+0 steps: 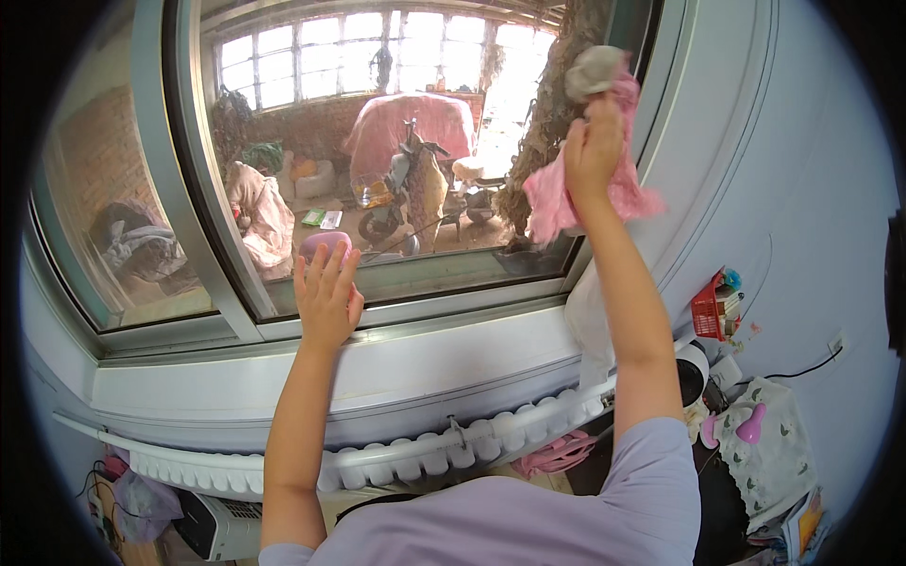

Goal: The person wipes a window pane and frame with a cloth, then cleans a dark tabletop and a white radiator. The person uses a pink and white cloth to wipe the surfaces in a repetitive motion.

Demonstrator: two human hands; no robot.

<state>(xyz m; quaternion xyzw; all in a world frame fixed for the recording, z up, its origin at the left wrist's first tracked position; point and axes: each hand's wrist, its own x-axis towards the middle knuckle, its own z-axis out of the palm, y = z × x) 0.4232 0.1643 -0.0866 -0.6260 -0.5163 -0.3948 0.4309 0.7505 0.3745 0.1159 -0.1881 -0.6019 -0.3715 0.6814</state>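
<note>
My right hand (594,159) is raised at the upper right of the window, gripping a crumpled pink cloth (548,201) by the pane. Both are slightly blurred. A pale, rounded patch (596,71) shows just above the knuckles; whether it belongs to the cloth I cannot tell. Lower down, my left hand (327,301) lies flat with fingers spread, at the bottom edge of the glass and the metal sash rail (453,304). It holds nothing. By its fingertips appears a pink rounded object (325,242), seemingly behind the glass.
Below the window run a white sill (460,354) and a white radiator (396,463). A red basket (706,308) hangs on the right wall. A pink lamp (752,424) stands by a patterned cloth (771,453). Through the glass, a covered vehicle (417,127) shows.
</note>
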